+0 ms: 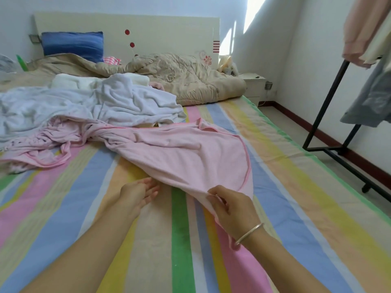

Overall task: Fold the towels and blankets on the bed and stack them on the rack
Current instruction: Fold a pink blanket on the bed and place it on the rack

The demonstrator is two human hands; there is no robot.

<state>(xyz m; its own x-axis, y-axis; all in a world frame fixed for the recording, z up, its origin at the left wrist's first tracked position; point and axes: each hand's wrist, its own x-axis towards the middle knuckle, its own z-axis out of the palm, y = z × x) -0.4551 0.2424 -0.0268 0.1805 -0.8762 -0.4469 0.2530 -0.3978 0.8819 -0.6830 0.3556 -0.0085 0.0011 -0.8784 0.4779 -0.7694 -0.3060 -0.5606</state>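
A pink towel (179,151) lies crumpled across the striped bed sheet (296,187), its near edge lifted. My right hand (230,208) pinches that near edge and holds it off the sheet. My left hand (138,193) hovers palm up just left of the towel, fingers relaxed and holding nothing. Behind the pink towel a pale blue-white blanket (88,102) lies in a heap. A folded white towel (84,80) sits behind that heap. A black metal rack (330,98) stands on the floor to the right of the bed.
A beige quilt (186,79) is bunched up near the headboard, with a blue pillow (72,44) leaning at the back left. Clothes (368,66) hang from the rack. A white bedside table (254,85) stands by the far right corner of the bed.
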